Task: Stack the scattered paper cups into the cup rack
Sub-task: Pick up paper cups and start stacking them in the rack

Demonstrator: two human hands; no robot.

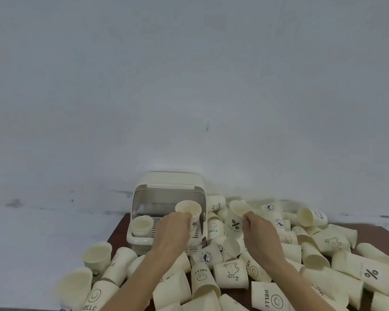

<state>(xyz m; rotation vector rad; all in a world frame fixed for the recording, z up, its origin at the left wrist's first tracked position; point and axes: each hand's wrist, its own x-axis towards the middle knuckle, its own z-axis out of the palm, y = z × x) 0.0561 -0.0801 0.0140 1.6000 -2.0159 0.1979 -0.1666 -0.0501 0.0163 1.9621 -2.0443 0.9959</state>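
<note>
Two hands in the shot, each with one paper cup. The left hand (174,227) has its fingers curled round a cup with a % mark (190,213), mouth tipped toward the camera, held right in front of the cup rack (166,189). The right hand (259,232) pinches the rim of a second % cup (236,217), which sits tilted among the pile just off the rack's right side.

The rack is one cream box with a clear flip-up lid standing open, just beyond the left hand. Inside, left of that hand, there's one stack of cups (140,225) standing mouth up; can't tell how many are nested in it.

Loose cups (230,273) are all over the desk (116,232): way too many to count exactly, dozens at least, most lying on their sides and overlapping. Between the two forearms I can make out a bear "Hi" cup and a couple of "HELLO" smiley ones. Right of the right hand the heap is thicker, with another % cup (368,269) lying on its side. Left of the left arm there's a smaller bunch, roughly half a dozen, some with open mouths facing the camera.

Behind it all, one plain pale wall (189,86).
</note>
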